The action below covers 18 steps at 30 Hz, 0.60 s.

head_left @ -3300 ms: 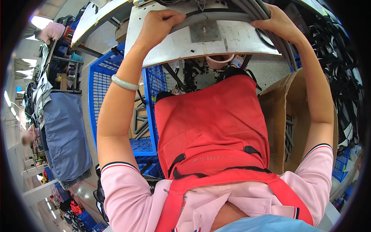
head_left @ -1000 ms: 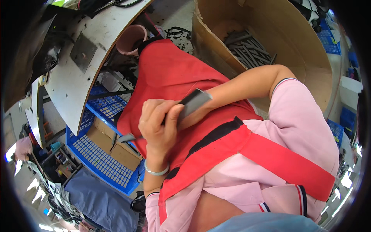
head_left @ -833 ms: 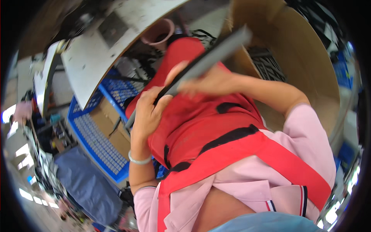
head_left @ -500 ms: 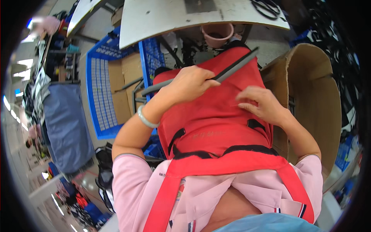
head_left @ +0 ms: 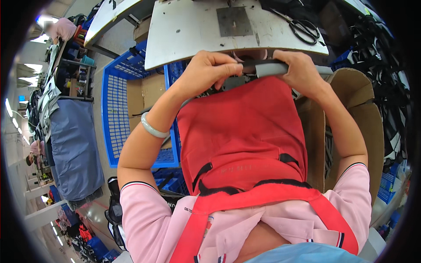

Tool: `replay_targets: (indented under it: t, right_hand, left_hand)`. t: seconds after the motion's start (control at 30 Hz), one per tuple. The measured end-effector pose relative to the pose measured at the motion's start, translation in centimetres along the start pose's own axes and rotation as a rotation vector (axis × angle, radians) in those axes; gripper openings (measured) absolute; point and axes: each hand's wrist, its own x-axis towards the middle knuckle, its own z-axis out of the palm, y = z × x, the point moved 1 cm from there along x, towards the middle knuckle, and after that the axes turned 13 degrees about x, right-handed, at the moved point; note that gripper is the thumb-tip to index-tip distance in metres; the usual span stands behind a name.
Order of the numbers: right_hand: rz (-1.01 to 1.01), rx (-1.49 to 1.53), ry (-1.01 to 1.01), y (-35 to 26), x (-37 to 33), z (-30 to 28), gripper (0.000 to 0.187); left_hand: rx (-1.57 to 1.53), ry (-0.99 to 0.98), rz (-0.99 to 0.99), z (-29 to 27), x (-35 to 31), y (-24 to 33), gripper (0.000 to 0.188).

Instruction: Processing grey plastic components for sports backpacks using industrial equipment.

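A grey-and-black strip (head_left: 268, 69) spans the gap between my two hands, in front of the white table's near edge. My left hand (head_left: 209, 72) is closed in a pinch on its black part. My right hand (head_left: 301, 72) grips the grey part, and a grey end sticks out past it to the right. Below the hands, a red apron (head_left: 245, 120) with black trim covers my lap. Behind my left wrist another length of grey strip shows, partly hidden, leading toward the blue crate. A pale bangle (head_left: 153, 127) is on my left forearm.
Black scissors (head_left: 302, 31) and a metal plate (head_left: 235, 21) are on the white table (head_left: 188, 41). The blue crate (head_left: 116, 118), lined with cardboard, stands left; an open cardboard box (head_left: 357, 127) stands right. A pink bucket (head_left: 250, 55) is partly hidden under the table.
Both hands have moved forward, up to the table edge. My right hand, empty before, has taken hold of the strip, which now lies nearly level instead of slanting.
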Motion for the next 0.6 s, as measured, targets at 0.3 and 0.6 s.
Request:
replay_targets:
  t: [0.3,0.6]
  right_hand:
    - [-0.019,-0.148,0.155,2.7,8.8,-2.3,0.034]
    - [-0.022,-0.172,0.166,4.5,12.6,-2.0,0.046]
  left_hand:
    - [-0.146,0.18,0.01,-5.0,7.4,0.6,0.025]
    - [-0.317,0.155,-0.038,-7.5,10.4,-0.9,0.025]
